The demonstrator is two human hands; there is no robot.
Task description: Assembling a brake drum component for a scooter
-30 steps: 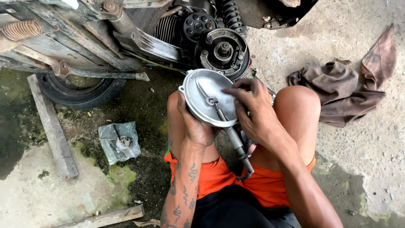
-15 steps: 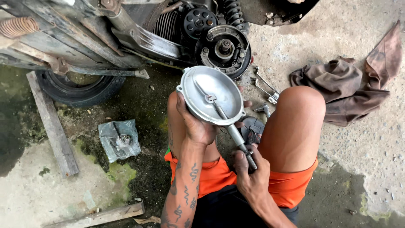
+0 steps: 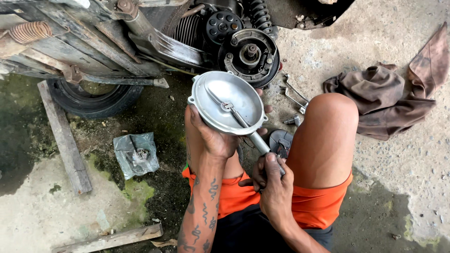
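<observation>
Floor: bare concrete (image 3: 403, 164), pale at right and lower left, dark and damp through the middle, green moss patches at left. On it: worn tyre (image 3: 93, 100) upper left, wooden plank (image 3: 63, 138) angled down the left side, second wood strip (image 3: 110, 240) along the bottom edge, clear plastic bag of small parts (image 3: 136, 153) left of centre, brown rag (image 3: 389, 100) bunched upper right, spanners (image 3: 294, 96) just right of centre top.

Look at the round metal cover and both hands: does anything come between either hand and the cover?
Nothing visible does. The left hand grips the rim of the round metal cover directly, and the right hand is wrapped bare around the shaft running down from it. The plastic bag and rag lie well apart on the ground.
</observation>
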